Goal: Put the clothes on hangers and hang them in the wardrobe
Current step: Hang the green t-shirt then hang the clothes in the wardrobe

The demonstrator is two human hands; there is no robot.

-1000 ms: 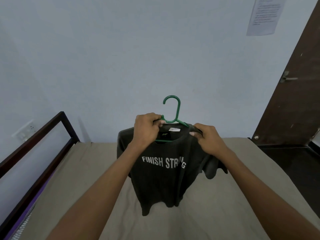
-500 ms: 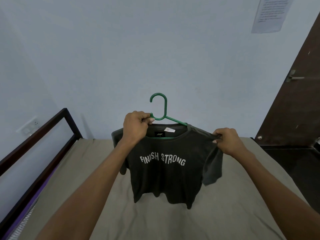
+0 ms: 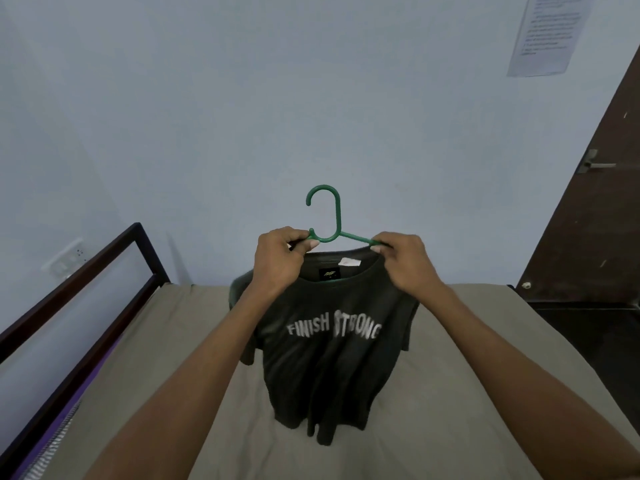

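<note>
A dark green T-shirt [image 3: 322, 368] with white "FINISH STRONG" lettering hangs on a green plastic hanger [image 3: 332, 220], held up above the bed. My left hand [image 3: 278, 263] grips the hanger's left arm and the collar. My right hand [image 3: 403, 263] pinches the hanger's right arm together with the collar on that side. The hook points up and curls left. The shirt's hem hangs just above the mattress. No wardrobe is in view.
A bed with a beige sheet [image 3: 138, 375] lies below, with a dark metal headboard rail [image 3: 86, 271] on the left. A pale blue wall is ahead, a brown door [image 3: 595, 202] with a latch at right, a paper notice [image 3: 547, 32] above.
My right hand left the shirt's right shoulder and moved in to the collar and hanger arm. The shirt's right side has dropped and narrowed.
</note>
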